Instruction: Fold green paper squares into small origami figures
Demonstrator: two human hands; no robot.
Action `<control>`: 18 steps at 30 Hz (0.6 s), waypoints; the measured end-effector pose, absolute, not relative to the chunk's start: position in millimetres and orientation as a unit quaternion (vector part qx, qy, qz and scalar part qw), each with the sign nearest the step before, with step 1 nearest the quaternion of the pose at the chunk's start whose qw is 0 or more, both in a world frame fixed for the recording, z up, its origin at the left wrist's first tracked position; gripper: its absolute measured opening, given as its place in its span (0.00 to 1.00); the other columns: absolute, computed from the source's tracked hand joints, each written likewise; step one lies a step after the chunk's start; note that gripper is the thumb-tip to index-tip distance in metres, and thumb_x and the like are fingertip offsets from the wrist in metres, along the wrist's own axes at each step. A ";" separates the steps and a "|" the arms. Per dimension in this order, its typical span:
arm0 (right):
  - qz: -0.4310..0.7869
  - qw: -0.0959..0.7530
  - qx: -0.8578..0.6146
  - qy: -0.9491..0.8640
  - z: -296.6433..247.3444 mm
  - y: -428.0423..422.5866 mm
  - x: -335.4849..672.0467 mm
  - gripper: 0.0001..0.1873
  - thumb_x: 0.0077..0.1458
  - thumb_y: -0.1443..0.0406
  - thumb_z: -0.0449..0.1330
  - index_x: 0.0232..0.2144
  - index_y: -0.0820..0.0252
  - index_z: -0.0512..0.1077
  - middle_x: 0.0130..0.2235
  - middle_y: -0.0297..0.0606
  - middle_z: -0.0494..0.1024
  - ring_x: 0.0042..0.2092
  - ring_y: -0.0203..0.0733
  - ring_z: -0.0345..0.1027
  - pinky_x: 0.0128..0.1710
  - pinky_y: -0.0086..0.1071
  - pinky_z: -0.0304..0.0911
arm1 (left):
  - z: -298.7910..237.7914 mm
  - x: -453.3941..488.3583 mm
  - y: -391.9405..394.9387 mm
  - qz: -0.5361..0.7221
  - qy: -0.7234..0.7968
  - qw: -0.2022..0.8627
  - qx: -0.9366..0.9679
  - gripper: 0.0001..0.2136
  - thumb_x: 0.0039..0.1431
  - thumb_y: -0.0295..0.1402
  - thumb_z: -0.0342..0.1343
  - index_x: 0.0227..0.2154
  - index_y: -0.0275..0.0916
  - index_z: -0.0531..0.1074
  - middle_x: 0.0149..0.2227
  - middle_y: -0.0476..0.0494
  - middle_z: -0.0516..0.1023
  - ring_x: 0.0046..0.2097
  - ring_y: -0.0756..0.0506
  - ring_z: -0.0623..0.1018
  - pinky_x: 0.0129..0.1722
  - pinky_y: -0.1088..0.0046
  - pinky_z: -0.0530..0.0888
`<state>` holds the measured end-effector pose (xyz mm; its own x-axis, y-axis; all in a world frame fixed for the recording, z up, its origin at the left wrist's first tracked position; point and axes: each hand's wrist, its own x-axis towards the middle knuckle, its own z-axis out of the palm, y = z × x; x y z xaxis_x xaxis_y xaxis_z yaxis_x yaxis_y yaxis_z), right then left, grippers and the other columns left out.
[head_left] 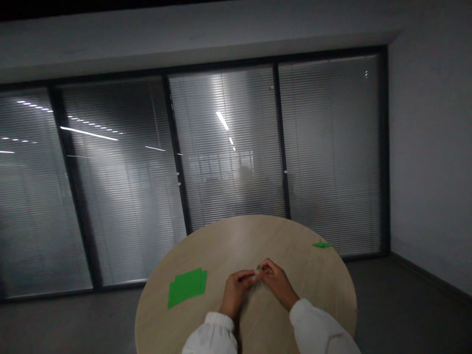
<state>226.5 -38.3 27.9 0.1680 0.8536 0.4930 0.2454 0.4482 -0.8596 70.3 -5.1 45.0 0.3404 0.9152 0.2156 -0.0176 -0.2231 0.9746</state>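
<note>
My left hand [236, 290] and my right hand [275, 280] meet at the fingertips over the middle of the table. Between them shows a small bit of green paper [259, 268], mostly covered by the fingers. Both hands are pinched closed on it; how it is folded cannot be made out. Flat on the table to the left of my left hand lie several green paper sheets [187, 287], overlapping. Beyond my right hand, close to the far right edge, rests a small folded green paper piece [322, 244] with a point sticking up.
The round wooden table [250, 233] has its curved edge all about the hands. Behind it stands a glass partition with blinds [228, 187] in dark frames. A plain wall [431, 147] rises on the right, with grey floor [401, 300] below.
</note>
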 end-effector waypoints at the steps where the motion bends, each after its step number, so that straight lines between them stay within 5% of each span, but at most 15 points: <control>1: 0.252 0.609 -0.463 -0.592 27.1 -37.3 226.7 0.17 0.48 0.49 0.61 0.28 0.56 0.70 0.30 0.32 0.77 0.34 0.41 0.71 0.36 0.31 0.65 | 44.6 70.7 -4.9 0.453 0.353 0.500 0.648 0.18 0.38 0.43 0.69 0.30 0.35 0.82 0.30 0.39 0.83 0.32 0.42 0.78 0.33 0.70 0.72; 9: 0.294 0.627 -0.445 -0.568 22.9 -31.1 230.0 0.20 0.45 0.47 0.64 0.26 0.57 0.70 0.27 0.33 0.76 0.30 0.41 0.71 0.32 0.30 0.65 | 42.2 71.4 -5.6 0.453 0.337 0.491 0.664 0.16 0.37 0.39 0.69 0.31 0.36 0.83 0.35 0.37 0.84 0.37 0.39 0.78 0.35 0.70 0.73; 18: 0.270 0.622 -0.465 -0.570 16.5 -25.8 231.8 0.16 0.49 0.51 0.61 0.31 0.56 0.72 0.30 0.35 0.78 0.33 0.41 0.72 0.34 0.32 0.66 | 42.9 74.4 -5.8 0.448 0.344 0.484 0.668 0.16 0.43 0.43 0.65 0.29 0.34 0.81 0.28 0.41 0.82 0.29 0.44 0.76 0.27 0.73 0.71</control>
<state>231.8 -25.8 16.5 0.2045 0.8655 0.4573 0.1938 0.4221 -0.8856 74.4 -5.8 42.9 0.3614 0.8937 0.2658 0.0266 -0.2948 0.9552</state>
